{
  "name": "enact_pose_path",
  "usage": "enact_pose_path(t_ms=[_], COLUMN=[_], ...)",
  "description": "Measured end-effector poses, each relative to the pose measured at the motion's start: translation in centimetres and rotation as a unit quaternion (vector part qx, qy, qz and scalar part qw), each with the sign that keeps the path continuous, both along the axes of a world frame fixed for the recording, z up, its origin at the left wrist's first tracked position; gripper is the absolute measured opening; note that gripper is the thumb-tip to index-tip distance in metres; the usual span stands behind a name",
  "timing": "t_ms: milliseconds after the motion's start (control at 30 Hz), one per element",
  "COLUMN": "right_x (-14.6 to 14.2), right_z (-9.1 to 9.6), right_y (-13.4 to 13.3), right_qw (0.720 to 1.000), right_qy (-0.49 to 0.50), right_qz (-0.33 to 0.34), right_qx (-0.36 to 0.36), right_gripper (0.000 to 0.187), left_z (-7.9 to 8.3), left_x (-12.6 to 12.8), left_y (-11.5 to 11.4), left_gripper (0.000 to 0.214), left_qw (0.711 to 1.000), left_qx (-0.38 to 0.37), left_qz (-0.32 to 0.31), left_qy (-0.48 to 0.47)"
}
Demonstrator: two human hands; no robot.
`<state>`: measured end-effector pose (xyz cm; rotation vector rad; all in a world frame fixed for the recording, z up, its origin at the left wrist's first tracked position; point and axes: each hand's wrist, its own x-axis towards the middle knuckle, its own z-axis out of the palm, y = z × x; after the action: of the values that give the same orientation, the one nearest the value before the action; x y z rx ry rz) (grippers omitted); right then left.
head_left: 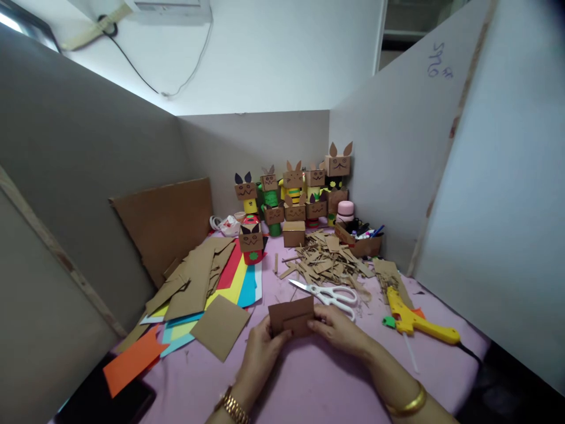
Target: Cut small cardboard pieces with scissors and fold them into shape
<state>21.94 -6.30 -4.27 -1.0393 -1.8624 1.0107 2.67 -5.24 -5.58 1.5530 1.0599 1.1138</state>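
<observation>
Gold watch, left hand pinching 1 cardboard piece at left edge, right hand pinching right edge

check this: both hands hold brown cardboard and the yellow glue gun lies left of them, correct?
The side is wrong: the head view shows the yellow glue gun to the right of the left hand and right hand, which both hold brown cardboard.

I've just got the one cam, worn on my head, facing forward and down across the table. My left hand and right hand sit near, low in frame; the grey back panel is way farther off.
</observation>
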Motion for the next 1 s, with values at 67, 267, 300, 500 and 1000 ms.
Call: enact_pose_path(t_ms=[67, 267, 300, 500, 1000], right_x=[0.0, 0.2, 0.2, 0.2, 0.1], right_z=[-0.2, -0.6, -0.5, -0.5, 0.0], right_y=[0.1, 0.3, 0.3, 0.3, 0.0], right_qw=[1.000, 1.000, 1.000, 0.999, 0.999], right_qy=[-0.007, -0.025, -0.027, -0.029, -0.044], right_qz=[0.003, -0.003, -0.003, -0.006, -0.007], right_qx=[-0.009, -0.014, -0.014, -0.017, 0.015], right_gripper=[0.018, 0.015, 0.015, 0.016, 0.017], left_z=[0.1, -0.3, -0.4, 0.5, 0.5], left_x=[0.0, 0.0, 0.0, -0.2, -0.7], left_y=[0.1, 0.8, 0.8, 0.5, 0.6], left_gripper=[0.035, 0.036, 0.037, 0.036, 0.030], left_qw=[1.000, 0.999, 0.999, 0.997, 0.993], left_qx=[-0.018, -0.033, -0.034, -0.041, -0.038], left_qz=[-0.006, -0.022, -0.025, -0.067, -0.112], left_qy=[-0.004, -0.014, -0.016, -0.024, 0.012])
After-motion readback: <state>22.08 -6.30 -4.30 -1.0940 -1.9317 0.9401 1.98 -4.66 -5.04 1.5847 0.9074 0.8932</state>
